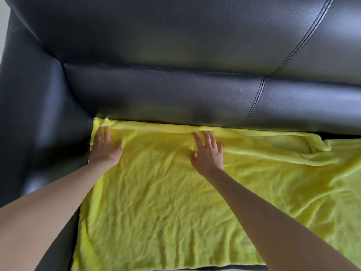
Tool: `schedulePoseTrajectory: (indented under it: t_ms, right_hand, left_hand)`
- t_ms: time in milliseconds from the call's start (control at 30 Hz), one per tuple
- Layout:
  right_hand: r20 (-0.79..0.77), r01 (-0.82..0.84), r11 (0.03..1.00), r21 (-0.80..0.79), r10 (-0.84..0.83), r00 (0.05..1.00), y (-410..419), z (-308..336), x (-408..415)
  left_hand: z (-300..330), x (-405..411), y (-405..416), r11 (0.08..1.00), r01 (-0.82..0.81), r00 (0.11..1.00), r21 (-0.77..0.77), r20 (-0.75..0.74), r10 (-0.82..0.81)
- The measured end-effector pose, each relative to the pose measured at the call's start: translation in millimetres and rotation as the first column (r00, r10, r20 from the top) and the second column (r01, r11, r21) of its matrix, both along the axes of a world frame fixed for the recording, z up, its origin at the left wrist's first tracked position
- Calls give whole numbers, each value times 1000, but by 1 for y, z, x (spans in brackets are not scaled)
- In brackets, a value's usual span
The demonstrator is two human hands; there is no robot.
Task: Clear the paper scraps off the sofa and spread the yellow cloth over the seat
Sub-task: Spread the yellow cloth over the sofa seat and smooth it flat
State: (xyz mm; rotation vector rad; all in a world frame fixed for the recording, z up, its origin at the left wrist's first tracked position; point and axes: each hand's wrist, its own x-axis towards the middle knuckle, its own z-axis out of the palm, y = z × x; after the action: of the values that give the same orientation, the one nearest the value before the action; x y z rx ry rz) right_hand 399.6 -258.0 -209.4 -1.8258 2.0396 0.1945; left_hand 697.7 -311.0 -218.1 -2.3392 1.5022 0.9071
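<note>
The yellow cloth (166,202) lies spread over the seat of the black leather sofa (175,45), wrinkled, with its far edge against the backrest. My left hand (105,147) rests flat on the cloth's far left corner, fingers straight, beside the armrest. My right hand (208,153) presses flat on the cloth near the backrest, fingers spread. At the right the cloth is bunched into folds (316,145). No paper scraps are in view.
The sofa's left armrest (39,114) rises beside the cloth. A dark strip of bare seat (341,136) shows at the far right under the backrest. The seat's front edge (195,268) shows below the cloth.
</note>
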Motion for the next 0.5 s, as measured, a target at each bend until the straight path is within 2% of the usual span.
schedulePoseTrajectory:
  t_ms: [100,233,267,300,367,433,500]
  right_hand:
    - [42,89,995,43,-91,995,-2,-1,-3]
    - [65,53,992,114,-61,996,-5,-2,-6]
    - [67,34,989,144,-44,997,-7,-3,-7]
    - [69,14,985,170,-26,997,-9,-2,-9]
    - [81,-25,985,172,11,997,-11,1,-15]
    - [99,-27,998,56,21,995,-14,7,-27]
    - [61,19,994,-109,-12,998,-15,13,-48]
  left_hand:
    - [0,-15,-9,997,-74,997,-23,35,75]
    - [4,-42,-6,924,-192,972,-331,69,226]
    - [5,-52,0,903,-169,976,-394,61,209]
    - [6,-65,9,893,-95,990,-439,56,133]
    - [5,-94,33,865,127,991,-485,34,-127]
    - [2,-125,55,804,351,917,-479,4,-398]
    - [0,-152,70,728,511,816,-458,-8,-578]
